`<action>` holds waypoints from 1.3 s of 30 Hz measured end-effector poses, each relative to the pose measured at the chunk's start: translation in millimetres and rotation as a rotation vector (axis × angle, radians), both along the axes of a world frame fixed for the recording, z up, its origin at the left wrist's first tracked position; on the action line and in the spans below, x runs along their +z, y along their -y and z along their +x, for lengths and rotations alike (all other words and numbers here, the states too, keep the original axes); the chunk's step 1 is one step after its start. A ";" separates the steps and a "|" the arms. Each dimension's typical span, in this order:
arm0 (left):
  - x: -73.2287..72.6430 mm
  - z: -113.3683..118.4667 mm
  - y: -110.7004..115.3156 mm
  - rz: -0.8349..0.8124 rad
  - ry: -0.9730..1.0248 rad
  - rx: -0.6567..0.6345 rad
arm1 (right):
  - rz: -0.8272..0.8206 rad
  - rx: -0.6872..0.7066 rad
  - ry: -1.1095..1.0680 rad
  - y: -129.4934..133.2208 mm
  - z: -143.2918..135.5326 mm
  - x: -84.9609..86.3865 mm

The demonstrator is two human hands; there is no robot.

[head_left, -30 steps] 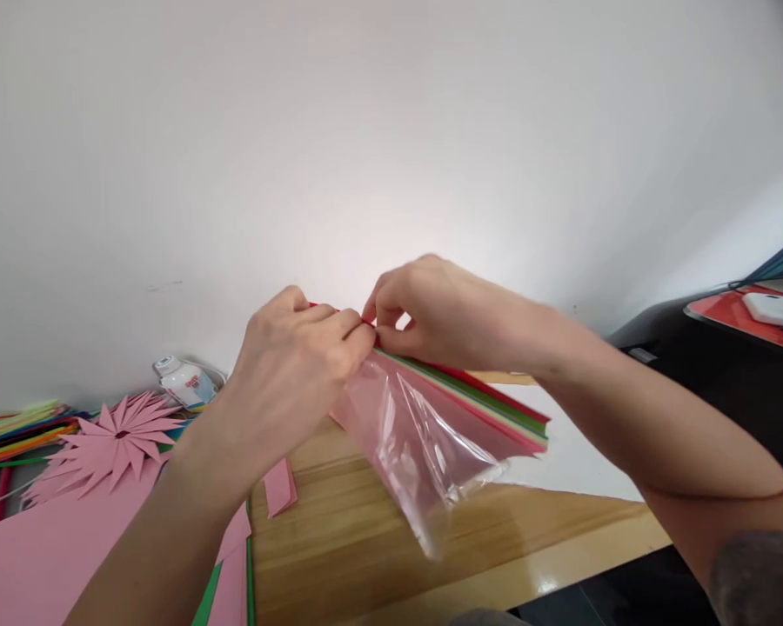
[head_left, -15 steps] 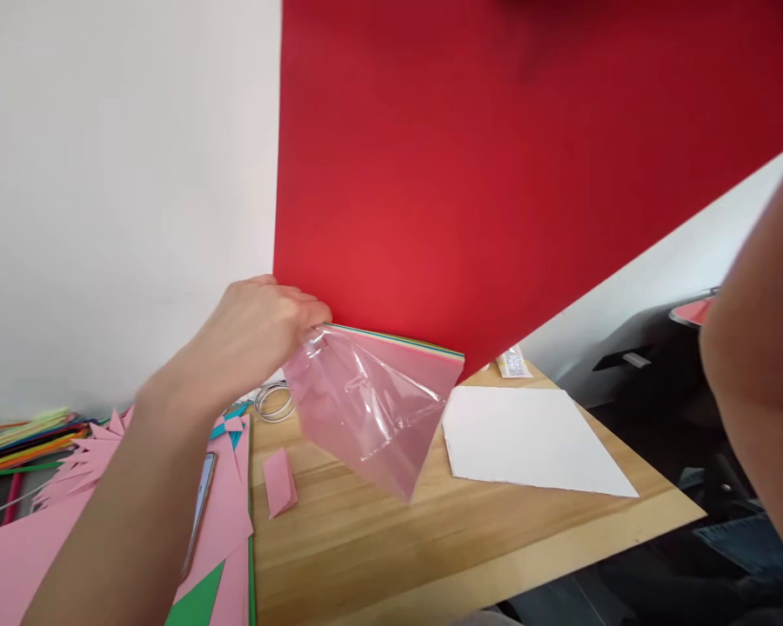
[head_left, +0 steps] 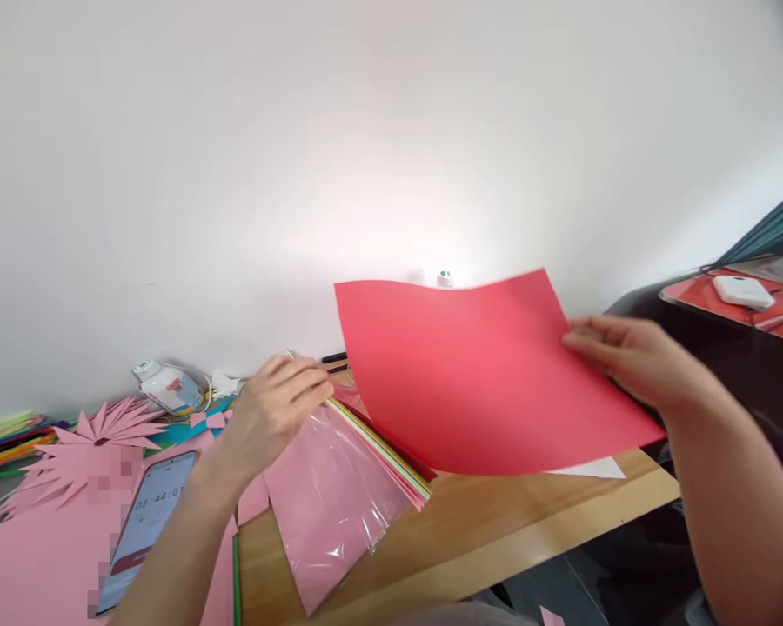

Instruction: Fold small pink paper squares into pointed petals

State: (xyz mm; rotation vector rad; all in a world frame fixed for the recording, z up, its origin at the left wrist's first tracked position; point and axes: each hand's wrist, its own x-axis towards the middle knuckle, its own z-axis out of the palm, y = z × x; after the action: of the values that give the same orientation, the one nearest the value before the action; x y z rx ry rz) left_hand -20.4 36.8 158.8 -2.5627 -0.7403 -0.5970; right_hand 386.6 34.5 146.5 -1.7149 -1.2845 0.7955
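The big red paper sheet (head_left: 470, 374) has come down from where it filled the upper view half a second ago, and the right hand (head_left: 632, 352), out of sight then, is back in view with it. From where I stand, that sheet now looks to be out of the pack of coloured paper (head_left: 384, 445), held in the air over the counter (head_left: 496, 539), bowed a little along its length. The right hand has its thumb and fingers pinched together on the sheet's right-hand edge. The left hand (head_left: 287, 400) is closed on the upper end of the pack, fingers curled over its clear plastic sleeve (head_left: 339, 522), with the pink side facing out and mixed colours showing along the edge. A white sheet (head_left: 597, 468) pokes out beyond the red one. Over by the left forearm lie a smartphone (head_left: 153, 513) and a spiky pink paper rosette (head_left: 101, 439), with a white bottle (head_left: 170, 389) behind, near the wall.
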 end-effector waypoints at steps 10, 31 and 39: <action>-94.5 10.1 3.4 0.261 0.408 0.023 | -0.068 -0.079 -0.176 11.2 41.3 -129.7; -127.5 30.8 0.4 0.228 0.520 0.079 | -0.068 0.925 -0.161 -0.4 -148.3 -57.3; -138.2 29.6 4.7 0.215 0.582 0.108 | -0.109 0.949 -0.260 -9.9 -151.2 -68.8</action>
State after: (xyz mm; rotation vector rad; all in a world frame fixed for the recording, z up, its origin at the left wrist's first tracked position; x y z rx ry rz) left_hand 9.2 32.1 20.6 -2.1406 -0.9280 -1.3327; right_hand 235.4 44.4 77.7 -0.9537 -1.8866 1.5783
